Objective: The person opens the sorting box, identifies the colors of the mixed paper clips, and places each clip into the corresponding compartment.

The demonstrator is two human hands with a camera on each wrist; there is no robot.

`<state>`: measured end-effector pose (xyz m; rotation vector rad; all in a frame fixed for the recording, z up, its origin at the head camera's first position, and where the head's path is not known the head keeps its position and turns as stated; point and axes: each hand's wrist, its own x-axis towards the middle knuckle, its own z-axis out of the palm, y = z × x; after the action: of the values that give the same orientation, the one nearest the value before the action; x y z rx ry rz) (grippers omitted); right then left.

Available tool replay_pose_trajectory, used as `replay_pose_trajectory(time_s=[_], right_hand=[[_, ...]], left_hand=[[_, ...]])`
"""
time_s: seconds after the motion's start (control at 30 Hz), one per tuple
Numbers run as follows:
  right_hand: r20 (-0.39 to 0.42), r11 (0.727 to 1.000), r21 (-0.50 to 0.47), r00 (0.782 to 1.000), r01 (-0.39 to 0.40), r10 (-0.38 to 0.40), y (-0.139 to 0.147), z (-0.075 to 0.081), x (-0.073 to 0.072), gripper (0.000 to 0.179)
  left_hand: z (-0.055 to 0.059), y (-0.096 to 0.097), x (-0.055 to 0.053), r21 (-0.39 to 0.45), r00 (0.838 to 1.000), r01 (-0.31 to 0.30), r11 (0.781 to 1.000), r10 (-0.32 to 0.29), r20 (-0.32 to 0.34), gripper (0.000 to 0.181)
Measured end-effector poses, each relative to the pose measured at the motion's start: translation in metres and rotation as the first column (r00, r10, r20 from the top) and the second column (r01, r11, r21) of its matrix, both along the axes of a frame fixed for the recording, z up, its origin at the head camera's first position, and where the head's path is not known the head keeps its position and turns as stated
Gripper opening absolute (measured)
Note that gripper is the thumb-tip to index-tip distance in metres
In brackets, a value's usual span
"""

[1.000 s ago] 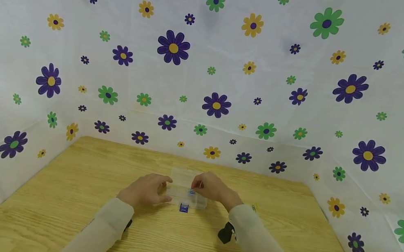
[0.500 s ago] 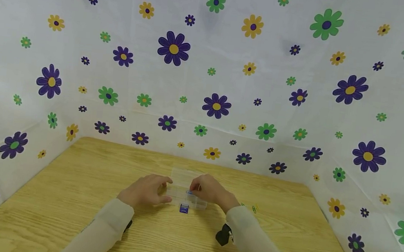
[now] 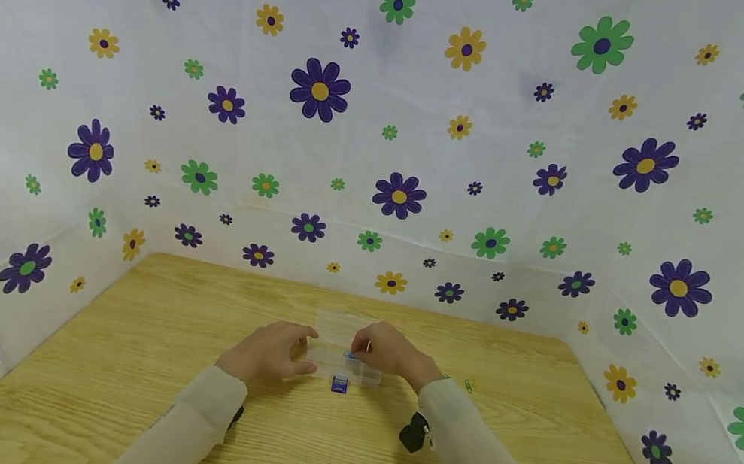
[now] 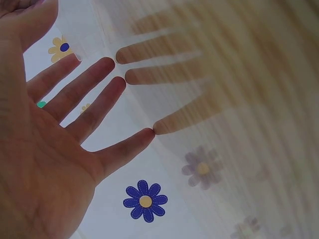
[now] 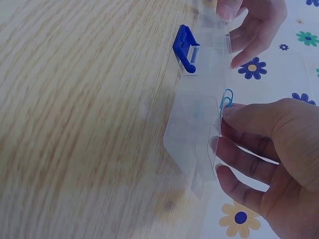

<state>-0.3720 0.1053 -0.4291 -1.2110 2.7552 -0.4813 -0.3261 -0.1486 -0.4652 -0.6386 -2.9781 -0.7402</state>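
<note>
A clear plastic box (image 3: 324, 359) with compartments stands on the table, its lid (image 3: 338, 327) raised behind it. On its front is a dark blue latch (image 5: 185, 49). My right hand (image 3: 387, 351) pinches a light blue paper clip (image 5: 227, 99) between thumb and forefinger, over the right half of the box. The other right fingers bend loosely beside the box wall. At the box's left end is my left hand (image 3: 267, 349), thumb and forefinger apart. In the left wrist view its fingers (image 4: 89, 117) are spread and nearly straight, tips at the tabletop.
To the right of the box, near my right sleeve, lie a green paper clip (image 3: 468, 385), a yellow paper clip (image 3: 473, 380) and another green piece (image 3: 447, 377), partly hidden. White flowered cloth (image 3: 354, 147) walls the wooden table (image 3: 295, 443) at back and sides.
My right hand has shifted slightly left and down, then a touch back, still pinching the blue paper clip. More green by the sleeve has come into view. The left hand stays in place.
</note>
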Motion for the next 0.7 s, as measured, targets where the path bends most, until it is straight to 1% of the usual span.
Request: replay_pose_trajectory(time_s=[0.4,0.7], right_hand=[[0.004,1.000,-0.006,1.000,-0.026,0.026,0.005,0.000,0.003,0.007],[0.008,1.000,0.000,1.000,0.018,-0.018,0.016,0.006,0.006,0.006]], left_hand=[[-0.001,0.000,0.000,0.008,1.000,0.018,1.000,-0.018,-0.007,0.059],[-0.002,-0.001,-0.001,-0.007,1.000,0.005,1.000,-0.005,-0.007,0.059]])
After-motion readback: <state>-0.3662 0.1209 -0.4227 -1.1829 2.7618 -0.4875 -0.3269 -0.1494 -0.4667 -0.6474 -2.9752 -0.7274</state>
